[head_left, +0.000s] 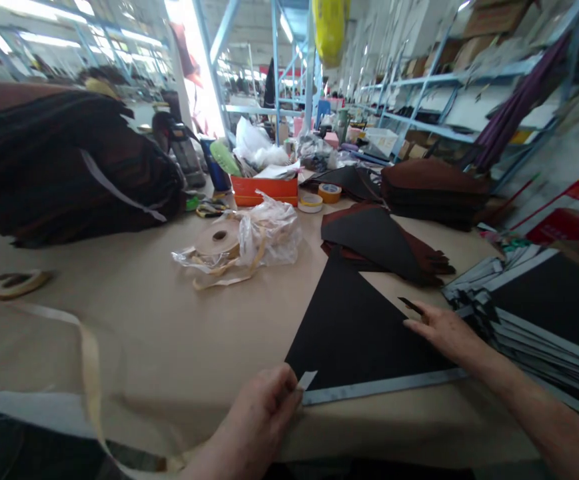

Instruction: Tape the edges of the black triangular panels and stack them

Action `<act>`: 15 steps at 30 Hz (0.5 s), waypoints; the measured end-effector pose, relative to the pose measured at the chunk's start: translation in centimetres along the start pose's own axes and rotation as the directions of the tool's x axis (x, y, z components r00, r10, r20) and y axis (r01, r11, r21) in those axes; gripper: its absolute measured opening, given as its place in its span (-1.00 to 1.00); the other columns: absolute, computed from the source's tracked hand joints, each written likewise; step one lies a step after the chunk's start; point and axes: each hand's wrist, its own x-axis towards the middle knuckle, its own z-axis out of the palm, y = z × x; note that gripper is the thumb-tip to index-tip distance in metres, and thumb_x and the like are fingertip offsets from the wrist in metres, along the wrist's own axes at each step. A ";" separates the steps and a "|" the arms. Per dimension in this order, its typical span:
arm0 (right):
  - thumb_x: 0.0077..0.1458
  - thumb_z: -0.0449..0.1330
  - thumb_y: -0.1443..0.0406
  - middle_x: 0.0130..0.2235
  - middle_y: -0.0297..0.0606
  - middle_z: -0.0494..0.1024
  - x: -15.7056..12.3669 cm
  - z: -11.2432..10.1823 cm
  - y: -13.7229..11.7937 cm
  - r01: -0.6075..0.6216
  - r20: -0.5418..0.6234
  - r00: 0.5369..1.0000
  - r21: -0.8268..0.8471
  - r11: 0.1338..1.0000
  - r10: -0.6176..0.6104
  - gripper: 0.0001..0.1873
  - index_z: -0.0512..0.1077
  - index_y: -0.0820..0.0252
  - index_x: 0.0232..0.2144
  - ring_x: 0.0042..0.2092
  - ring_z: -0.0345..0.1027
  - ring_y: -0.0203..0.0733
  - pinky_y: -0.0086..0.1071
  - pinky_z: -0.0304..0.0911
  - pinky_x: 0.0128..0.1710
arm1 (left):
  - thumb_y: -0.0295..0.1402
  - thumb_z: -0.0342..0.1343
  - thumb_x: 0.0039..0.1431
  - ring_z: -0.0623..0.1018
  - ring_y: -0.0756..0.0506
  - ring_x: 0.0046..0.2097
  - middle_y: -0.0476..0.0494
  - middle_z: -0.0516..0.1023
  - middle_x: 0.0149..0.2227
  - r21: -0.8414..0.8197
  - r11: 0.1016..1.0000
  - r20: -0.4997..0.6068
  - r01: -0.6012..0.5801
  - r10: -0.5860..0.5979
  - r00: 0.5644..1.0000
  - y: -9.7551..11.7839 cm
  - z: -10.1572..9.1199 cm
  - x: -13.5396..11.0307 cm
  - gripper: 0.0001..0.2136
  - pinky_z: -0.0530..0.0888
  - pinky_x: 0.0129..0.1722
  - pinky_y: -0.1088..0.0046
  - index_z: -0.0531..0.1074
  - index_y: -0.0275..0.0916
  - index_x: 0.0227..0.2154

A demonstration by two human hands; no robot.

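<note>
A black fabric panel (354, 327), roughly triangular, lies on the table with a pale grey strip (384, 387) along its near edge. At the panel's left corner my left hand (266, 407) is closed in a pinch on a whitish tape (308, 380), its short end sticking out past the fingers. A long loose length of cream tape (90, 360) trails at the left toward my left forearm. Over the panel's right side, my right hand (444, 330) is closed around a small tool with a dark pointed blade (409, 305); its handle is hidden in the fingers.
Black panels with grey edges (554, 320) are piled at the right. Brown and black pieces (374, 240) lie behind the panel. A tape roll in plastic (216, 240), an orange box (264, 191) and a large dark fabric stack (64, 167) stand farther back and left.
</note>
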 end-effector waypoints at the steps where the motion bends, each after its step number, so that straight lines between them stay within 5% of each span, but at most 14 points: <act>1: -0.06 0.17 0.14 -0.30 -0.18 0.57 0.2 0.2 0.6 -0.039 0.010 0.999 -0.015 0.999 0.039 -0.61 0.49 0.16 -0.17 -0.23 0.43 -0.07 -0.37 0.23 -0.27 | -0.38 -0.11 0.15 0.34 -0.06 -0.33 -0.05 0.35 -0.44 0.072 0.995 -0.034 -0.068 0.070 0.997 0.1 0.5 0.4 -0.87 0.28 -0.30 0.40 0.25 -0.24 -0.49; 4: -0.09 0.19 0.17 -0.34 -0.18 0.57 0.1 0.5 1.0 -0.072 0.063 0.995 0.013 0.997 0.071 -0.68 0.52 0.20 -0.28 -0.27 0.43 -0.09 -0.39 0.22 -0.30 | -0.50 -0.12 0.10 0.36 -0.11 -0.23 -0.15 0.42 -0.33 0.251 0.949 -0.028 -0.192 0.205 0.978 0.7 1.3 1.3 -0.87 0.30 -0.20 0.32 0.28 -0.26 -0.49; 8: -0.08 0.16 0.22 -0.47 -0.26 0.54 -2.1 -0.2 0.7 -0.057 0.187 0.982 0.132 0.990 0.032 -0.81 0.51 0.20 -0.46 -0.40 0.39 -0.17 -0.42 0.18 -0.41 | -0.51 -0.11 0.11 0.38 -0.13 -0.24 -0.19 0.43 -0.31 0.369 0.917 0.020 -0.152 0.156 0.988 1.5 1.1 1.6 -0.85 0.34 -0.23 0.31 0.31 -0.27 -0.51; 15: -0.12 0.16 0.21 -0.49 -0.29 0.52 -12.7 1.6 1.9 -0.237 0.352 0.928 0.297 0.925 0.124 -0.82 0.51 0.17 -0.53 -0.43 0.35 -0.19 -0.43 0.21 -0.45 | -0.46 -0.12 0.16 0.39 -0.12 -0.27 -0.16 0.43 -0.37 0.392 0.906 0.046 -0.162 0.157 0.987 1.9 0.4 2.1 -0.81 0.34 -0.25 0.31 0.32 -0.27 -0.52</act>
